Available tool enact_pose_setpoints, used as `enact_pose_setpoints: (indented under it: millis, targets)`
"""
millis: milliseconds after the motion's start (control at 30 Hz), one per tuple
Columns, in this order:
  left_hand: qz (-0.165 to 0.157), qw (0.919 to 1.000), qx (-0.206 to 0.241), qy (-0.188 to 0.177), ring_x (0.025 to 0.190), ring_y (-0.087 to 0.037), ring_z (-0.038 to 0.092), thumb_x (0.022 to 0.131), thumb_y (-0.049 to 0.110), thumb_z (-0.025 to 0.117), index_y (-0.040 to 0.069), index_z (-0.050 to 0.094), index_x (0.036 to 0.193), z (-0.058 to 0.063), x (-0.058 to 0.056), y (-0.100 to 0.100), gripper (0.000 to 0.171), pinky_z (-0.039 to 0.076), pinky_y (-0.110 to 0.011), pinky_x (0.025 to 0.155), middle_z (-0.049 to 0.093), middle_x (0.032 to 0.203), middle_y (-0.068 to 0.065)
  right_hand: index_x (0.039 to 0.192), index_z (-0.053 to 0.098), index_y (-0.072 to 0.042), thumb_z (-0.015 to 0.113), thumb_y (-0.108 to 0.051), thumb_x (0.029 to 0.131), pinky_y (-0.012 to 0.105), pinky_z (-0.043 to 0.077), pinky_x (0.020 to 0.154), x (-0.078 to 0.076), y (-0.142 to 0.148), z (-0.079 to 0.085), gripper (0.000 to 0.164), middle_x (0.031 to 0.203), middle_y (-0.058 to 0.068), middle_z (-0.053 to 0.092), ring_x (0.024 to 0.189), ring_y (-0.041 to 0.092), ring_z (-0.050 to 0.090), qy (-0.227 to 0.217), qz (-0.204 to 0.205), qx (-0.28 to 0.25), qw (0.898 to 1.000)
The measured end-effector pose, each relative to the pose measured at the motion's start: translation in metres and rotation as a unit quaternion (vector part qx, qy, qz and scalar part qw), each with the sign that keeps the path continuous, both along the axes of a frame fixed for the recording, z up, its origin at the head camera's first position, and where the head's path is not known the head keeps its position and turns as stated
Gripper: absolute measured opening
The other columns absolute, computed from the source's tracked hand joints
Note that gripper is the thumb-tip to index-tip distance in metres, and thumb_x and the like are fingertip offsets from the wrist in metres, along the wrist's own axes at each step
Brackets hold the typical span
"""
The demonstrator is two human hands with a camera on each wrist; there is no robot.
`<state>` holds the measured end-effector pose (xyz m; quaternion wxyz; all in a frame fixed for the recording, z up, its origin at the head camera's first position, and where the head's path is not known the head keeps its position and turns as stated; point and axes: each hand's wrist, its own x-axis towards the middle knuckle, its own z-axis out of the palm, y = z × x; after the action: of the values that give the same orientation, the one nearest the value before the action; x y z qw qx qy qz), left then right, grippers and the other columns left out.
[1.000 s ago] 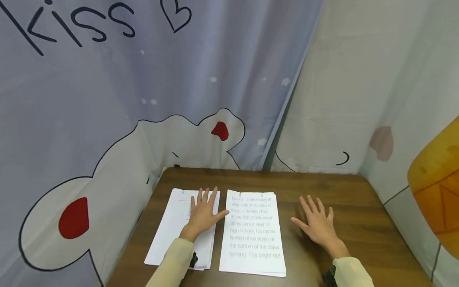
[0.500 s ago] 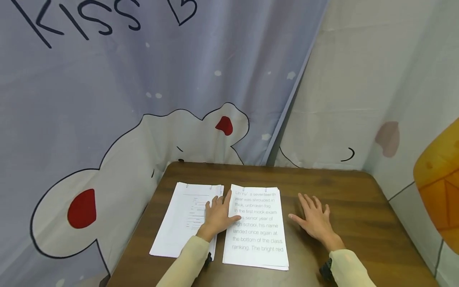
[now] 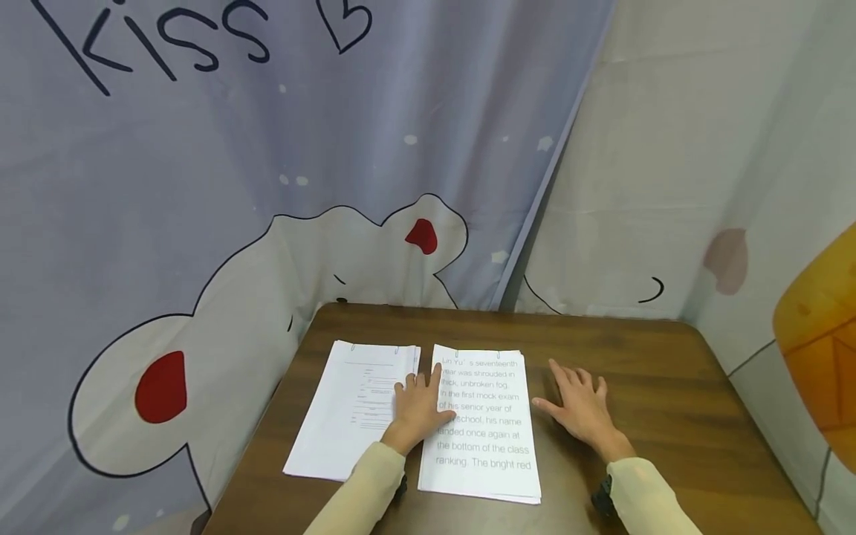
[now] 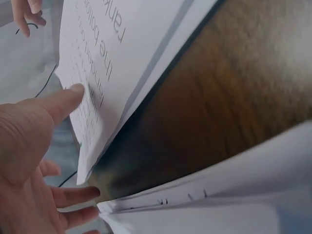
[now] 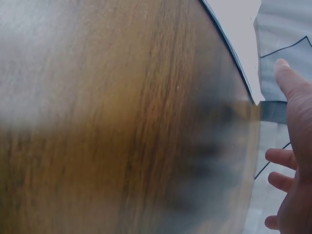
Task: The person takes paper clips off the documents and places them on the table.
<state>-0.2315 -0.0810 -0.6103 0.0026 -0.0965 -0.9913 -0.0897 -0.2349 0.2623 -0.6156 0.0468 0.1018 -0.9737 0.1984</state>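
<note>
Two stacks of white paper lie side by side on the brown wooden table. The right stack (image 3: 488, 450) has large printed text on its top sheet; the left stack (image 3: 324, 431) carries smaller lines of print. My left hand (image 3: 416, 409) is over the strip between them, its thumb overlapping the left edge of the text page and its fingers extended forward. In the left wrist view the thumb (image 4: 68, 101) lies close against the printed text. My right hand (image 3: 579, 407) has its fingers spread above bare wood, right of the text stack, holding nothing.
Small clips (image 3: 457, 354) show along the top edges of the stacks. A printed curtain (image 3: 374, 134) hangs behind the brown table (image 3: 669, 416), and pale fabric with an orange print (image 3: 819, 349) is at the right.
My left hand has moved right, from over the left stack to the text stack's left edge. My right hand has shifted slightly left, and the view has shifted a little.
</note>
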Motion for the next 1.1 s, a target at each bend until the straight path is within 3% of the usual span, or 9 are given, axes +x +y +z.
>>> enact_pose_setpoints:
  millis: [200,367,500,600,700,800,900,1100]
  targets:
    - [0.016,0.9996,0.021,0.004,0.119,-0.04,0.059,0.08,0.046,0.091,0.006,0.04,0.161,-0.007,0.006,0.0,0.104,0.047,-0.051,0.095,0.069,0.13,-0.021,0.164,0.036,-0.011,0.075,-0.058,0.092,0.084,0.009,0.113,-0.001,-0.012,-0.006,0.094,0.155,0.024,0.052,0.144,0.053,0.037,0.003,0.007,0.001,1.0]
    - [0.044,0.9943,0.097,0.012,0.113,-0.04,0.063,0.075,0.025,0.096,0.0,0.043,0.158,-0.009,0.008,0.004,0.102,0.051,-0.051,0.094,0.069,0.125,-0.024,0.162,0.041,-0.013,0.075,-0.058,0.092,0.083,0.01,0.114,-0.005,-0.018,-0.014,0.09,0.152,0.022,0.055,0.144,0.051,0.039,0.021,0.024,0.002,1.0]
    - [0.047,0.9818,0.184,-0.008,0.096,-0.039,0.07,0.076,0.004,0.092,0.002,0.027,0.165,-0.007,0.007,0.014,0.11,0.059,-0.049,0.082,0.067,0.124,-0.029,0.159,0.046,-0.015,0.077,-0.055,0.092,0.082,0.011,0.115,-0.007,-0.012,-0.018,0.085,0.149,0.018,0.059,0.143,0.047,0.043,0.038,0.017,0.012,0.999]
    - [0.058,0.9698,0.235,-0.031,0.081,-0.033,0.07,0.077,-0.009,0.083,0.003,0.019,0.168,-0.007,0.006,0.022,0.112,0.059,-0.045,0.068,0.068,0.115,-0.027,0.158,0.047,-0.014,0.077,-0.055,0.092,0.081,0.013,0.115,-0.007,-0.006,-0.018,0.083,0.148,0.018,0.06,0.142,0.047,0.044,0.037,0.013,0.007,0.999]
    - [0.069,0.9662,0.245,-0.042,0.076,-0.027,0.067,0.077,-0.012,0.078,-0.003,0.039,0.158,-0.01,0.007,0.022,0.09,0.057,-0.042,0.064,0.07,0.102,-0.019,0.158,0.047,-0.013,0.076,-0.055,0.092,0.081,0.013,0.114,-0.008,-0.008,-0.018,0.084,0.149,0.019,0.059,0.141,0.047,0.045,0.027,0.016,-0.006,1.0]
    - [0.071,0.9638,0.253,-0.043,0.077,-0.024,0.067,0.079,-0.006,0.079,-0.003,0.063,0.131,-0.013,0.008,0.018,0.055,0.057,-0.041,0.064,0.071,0.094,-0.012,0.159,0.046,-0.012,0.075,-0.056,0.093,0.081,0.014,0.114,-0.01,-0.01,-0.016,0.084,0.152,0.019,0.058,0.142,0.048,0.044,0.018,0.018,-0.022,0.999]
    - [0.06,0.9506,0.301,-0.048,0.079,-0.025,0.07,0.082,-0.002,0.078,0.0,0.068,0.119,-0.012,0.01,0.011,0.038,0.059,-0.042,0.068,0.073,0.095,-0.011,0.16,0.044,-0.013,0.074,-0.055,0.095,0.08,0.014,0.114,-0.015,-0.013,-0.013,0.084,0.154,0.019,0.056,0.143,0.049,0.043,0.013,0.018,-0.046,0.999]
    - [0.028,0.9168,0.393,-0.066,0.099,-0.031,0.073,0.088,0.0,0.075,-0.008,0.057,0.139,-0.011,0.013,0.004,0.055,0.061,-0.048,0.091,0.073,0.114,-0.02,0.161,0.042,-0.014,0.075,-0.05,0.096,0.079,0.015,0.114,-0.024,-0.014,0.0,0.081,0.154,0.019,0.057,0.141,0.051,0.044,0.006,0.025,-0.078,0.997]
